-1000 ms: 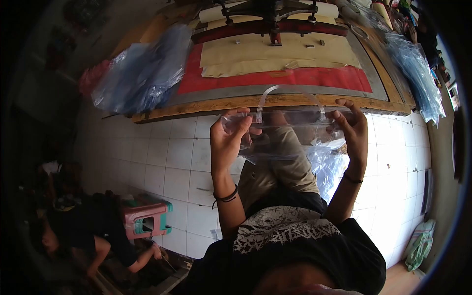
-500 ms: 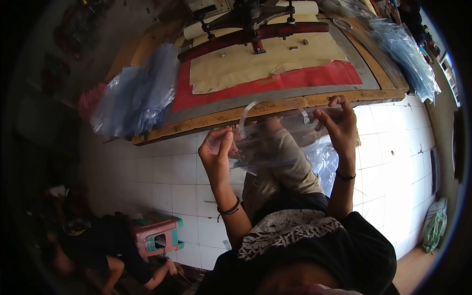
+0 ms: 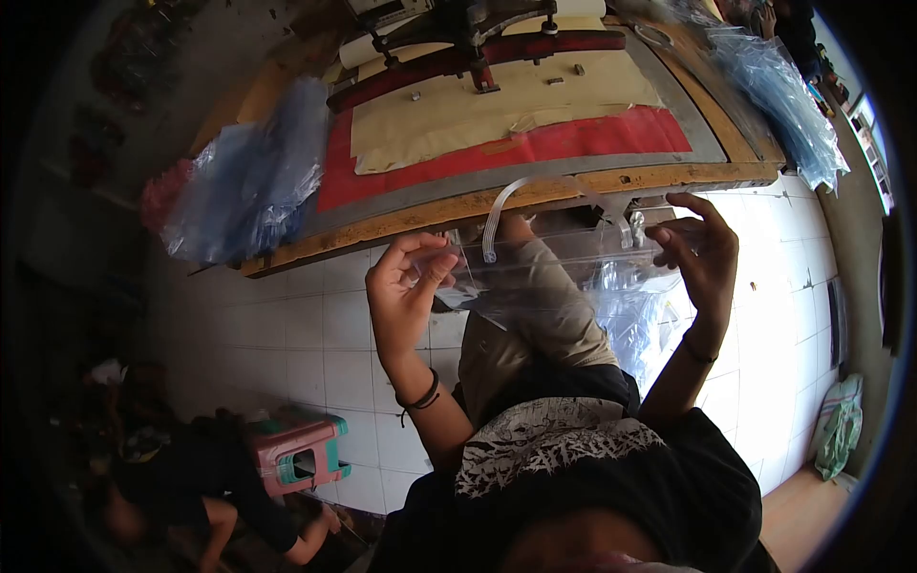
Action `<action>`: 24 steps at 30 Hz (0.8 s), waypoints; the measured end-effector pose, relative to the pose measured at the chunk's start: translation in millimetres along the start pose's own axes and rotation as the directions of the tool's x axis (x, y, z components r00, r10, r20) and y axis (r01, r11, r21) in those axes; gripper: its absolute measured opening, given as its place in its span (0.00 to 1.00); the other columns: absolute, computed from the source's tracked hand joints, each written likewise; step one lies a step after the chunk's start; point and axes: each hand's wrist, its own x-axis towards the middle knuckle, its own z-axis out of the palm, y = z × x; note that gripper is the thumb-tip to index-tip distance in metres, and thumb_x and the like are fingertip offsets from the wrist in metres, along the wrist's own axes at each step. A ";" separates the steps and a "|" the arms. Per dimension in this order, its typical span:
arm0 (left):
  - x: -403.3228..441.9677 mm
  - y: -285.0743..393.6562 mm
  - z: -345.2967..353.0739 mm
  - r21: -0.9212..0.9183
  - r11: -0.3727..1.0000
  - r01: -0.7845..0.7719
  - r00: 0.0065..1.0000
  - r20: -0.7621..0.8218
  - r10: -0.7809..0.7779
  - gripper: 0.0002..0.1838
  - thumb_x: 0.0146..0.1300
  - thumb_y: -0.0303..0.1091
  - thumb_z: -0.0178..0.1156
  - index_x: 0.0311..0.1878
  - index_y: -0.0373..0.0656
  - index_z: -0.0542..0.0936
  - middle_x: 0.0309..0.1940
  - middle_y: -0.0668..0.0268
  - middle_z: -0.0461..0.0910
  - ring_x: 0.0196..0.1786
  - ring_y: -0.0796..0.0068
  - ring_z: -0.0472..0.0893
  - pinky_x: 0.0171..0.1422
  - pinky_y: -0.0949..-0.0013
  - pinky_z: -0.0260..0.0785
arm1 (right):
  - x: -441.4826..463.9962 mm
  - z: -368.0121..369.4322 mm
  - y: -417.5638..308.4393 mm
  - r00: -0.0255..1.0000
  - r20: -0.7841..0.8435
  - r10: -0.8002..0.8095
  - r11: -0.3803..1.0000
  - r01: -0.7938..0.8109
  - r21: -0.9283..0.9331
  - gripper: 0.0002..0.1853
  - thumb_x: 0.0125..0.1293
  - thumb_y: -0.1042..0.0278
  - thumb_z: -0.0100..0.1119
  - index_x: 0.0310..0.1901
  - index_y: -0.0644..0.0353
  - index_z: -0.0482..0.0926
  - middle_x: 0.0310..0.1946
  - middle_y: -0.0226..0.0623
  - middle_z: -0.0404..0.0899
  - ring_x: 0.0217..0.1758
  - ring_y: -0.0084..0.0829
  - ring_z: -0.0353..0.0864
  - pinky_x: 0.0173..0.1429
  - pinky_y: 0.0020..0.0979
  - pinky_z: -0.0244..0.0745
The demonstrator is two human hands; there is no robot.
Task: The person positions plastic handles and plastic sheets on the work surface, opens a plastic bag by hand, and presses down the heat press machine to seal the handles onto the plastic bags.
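Observation:
A clear plastic bag (image 3: 564,277) with a curved transparent handle (image 3: 495,222) is stretched between my two hands, above my lap and in front of the bench edge. My left hand (image 3: 406,291) pinches the bag's left end between thumb and fingers. At the other end, my right hand (image 3: 705,256) grips the bag with its thumb and lower fingers, while the index finger sticks out. The film is see-through, so my trousers show behind it.
Ahead stands a wood-edged bench (image 3: 401,229) with a red-barred press (image 3: 573,46) over tan and red sheets. Plastic bags are piled at left (image 3: 248,181) and right (image 3: 778,105). A pink-green stool (image 3: 301,458) and a crouching person (image 3: 205,477) are lower left.
My hands have moved apart, the right one outward to the right and the left slightly left, pulling the bag wider. The bench has shifted slightly left and up in view.

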 end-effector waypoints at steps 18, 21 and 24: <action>104.6 -83.7 3.7 0.710 0.671 -0.214 0.940 -0.038 0.340 0.09 0.68 0.35 0.58 0.44 0.40 0.79 0.33 0.55 0.81 0.32 0.57 0.79 0.39 0.62 0.70 | 109.6 63.9 73.6 0.988 0.145 -0.059 0.981 0.084 -0.174 0.13 0.62 0.67 0.64 0.47 0.62 0.80 0.25 0.35 0.84 0.19 0.18 0.76 0.25 0.24 0.68; 104.1 -81.9 5.9 0.731 0.626 -0.272 0.911 -0.014 0.412 0.08 0.66 0.35 0.58 0.42 0.42 0.79 0.28 0.59 0.78 0.34 0.57 0.77 0.40 0.59 0.69 | 102.6 68.7 68.4 0.993 0.108 -0.048 0.975 0.070 -0.209 0.11 0.64 0.66 0.62 0.46 0.61 0.80 0.24 0.35 0.84 0.15 0.20 0.74 0.22 0.26 0.67; 104.5 -82.9 4.4 0.736 0.609 -0.296 0.917 0.041 0.396 0.08 0.67 0.35 0.57 0.43 0.41 0.79 0.33 0.57 0.79 0.38 0.57 0.77 0.44 0.59 0.69 | 99.6 70.6 73.3 0.990 0.090 -0.113 0.969 0.129 -0.209 0.10 0.64 0.67 0.61 0.45 0.60 0.80 0.23 0.35 0.83 0.15 0.21 0.73 0.22 0.26 0.67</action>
